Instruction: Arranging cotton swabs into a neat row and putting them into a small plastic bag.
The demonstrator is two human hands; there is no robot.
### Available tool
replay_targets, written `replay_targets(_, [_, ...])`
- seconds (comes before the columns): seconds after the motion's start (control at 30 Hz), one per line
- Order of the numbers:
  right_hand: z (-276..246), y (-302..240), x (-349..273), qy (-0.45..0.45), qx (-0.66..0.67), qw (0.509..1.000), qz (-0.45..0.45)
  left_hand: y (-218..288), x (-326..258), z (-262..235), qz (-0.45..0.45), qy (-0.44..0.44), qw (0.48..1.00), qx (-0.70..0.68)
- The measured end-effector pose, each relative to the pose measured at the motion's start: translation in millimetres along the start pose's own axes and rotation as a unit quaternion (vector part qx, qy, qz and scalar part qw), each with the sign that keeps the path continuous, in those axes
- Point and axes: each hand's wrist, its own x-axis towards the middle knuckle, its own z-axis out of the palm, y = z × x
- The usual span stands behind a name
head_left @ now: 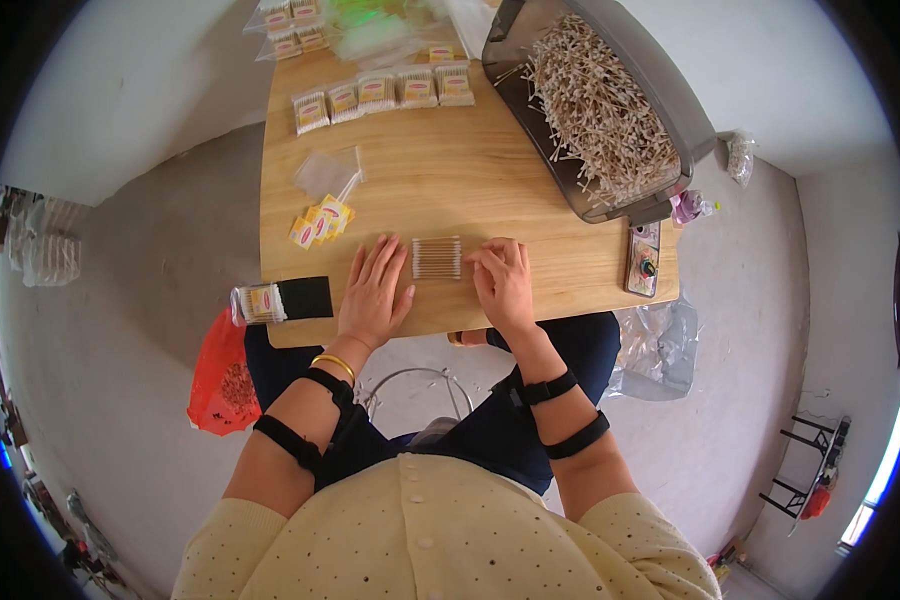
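One row of cotton swabs (436,259) is laid flat on the table (420,175), the left hand (374,288) opened flat just beside it, the right hand (502,280) curled opposite; whether anything is pinched cannot be told. Tips are best squared gently, swabs unoverlapped.

The person's left hand (373,297) lies flat, palm down, fingers pointing far and thumb out to the right. The right hand (503,282) is loosely curled, fingertips turned left. Both forearms (561,411) slant inward from the near side.
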Motion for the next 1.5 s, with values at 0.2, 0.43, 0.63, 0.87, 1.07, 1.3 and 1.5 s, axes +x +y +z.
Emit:
replay_targets(0.2, [0.9, -2.1, -1.1, -0.003, -0.013, 1.000, -0.002, 0.2, 0.2, 0.3, 0.000, 0.005, 1.000, -0.004])
replay_targets(0.43, [-3.4, -8.5, -4.1, -0.010, -0.031, 0.999, 0.002, 0.1, -0.3, 0.5, -0.001, 0.007, 1.000, -0.008])
replay_targets(0.63, [-2.6, -6.2, -7.8, -0.016, -0.047, 0.999, -0.004, 0.5, 0.2, 0.3, -0.002, 0.007, 1.000, -0.008])
replay_targets(0.87, [-7.3, -9.8, -7.8, -0.010, -0.039, 0.999, 0.000, -0.3, -0.6, 0.5, -0.002, 0.007, 1.000, -0.012])
replay_targets(1.07, [-8.6, -12.4, -11.3, -0.026, -0.053, 0.998, 0.004, -1.3, -0.2, 2.4, 0.003, 0.019, 1.000, 0.000])
replay_targets(1.3, [-11.9, -12.2, -7.1, -0.008, -0.028, 1.000, -0.002, -1.9, -0.9, 3.1, 0.001, 0.018, 1.000, 0.001])
replay_targets(1.5, [-10.9, -14.1, -17.6, -0.042, -0.035, 0.998, -0.011, -2.0, -1.1, 3.5, 0.000, 0.020, 1.000, -0.006])
